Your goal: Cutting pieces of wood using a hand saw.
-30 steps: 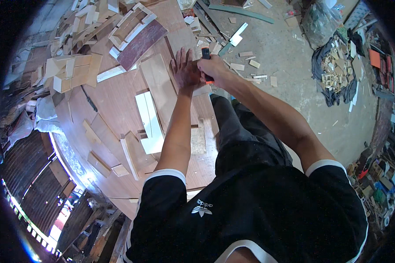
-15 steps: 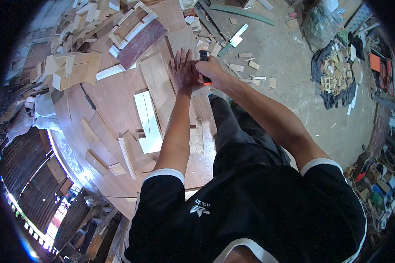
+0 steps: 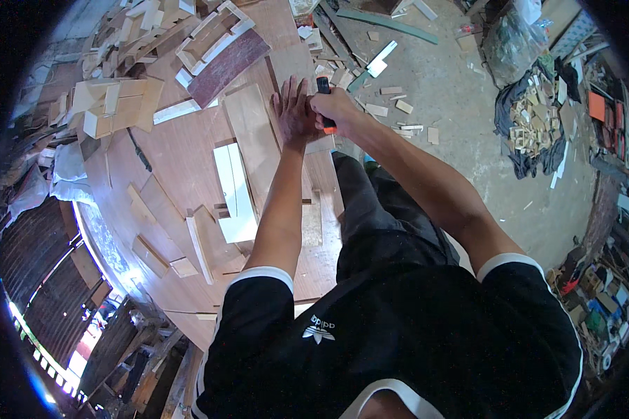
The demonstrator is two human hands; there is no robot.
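Observation:
Fingers spread, my left hand (image 3: 295,115) lies over the pale boards near the right edge of the plywood work surface (image 3: 168,153). Close against it, my right hand (image 3: 339,112) grips a black-and-orange hand tool (image 3: 323,85) held roughly upright; its working end and whatever lies beneath are hidden. A long light plywood strip (image 3: 248,140) lies just left of my left forearm, and a white board (image 3: 232,192) lies lower down beside it. A maroon board (image 3: 228,66) lies up and left of my hands.
Wooden offcuts and assembled pieces (image 3: 119,105) crowd the surface's upper left; thin boards (image 3: 154,209) lie lower left. On the concrete floor (image 3: 489,209) to the right are scattered scraps, a dark sack of wood bits (image 3: 531,119) and a clear plastic bag (image 3: 510,42). Clutter lines the right wall.
My right hand and the tool shifted slightly left and downward, then back up a little. My left hand stays spread in almost the same spot. The view has shifted very slightly.

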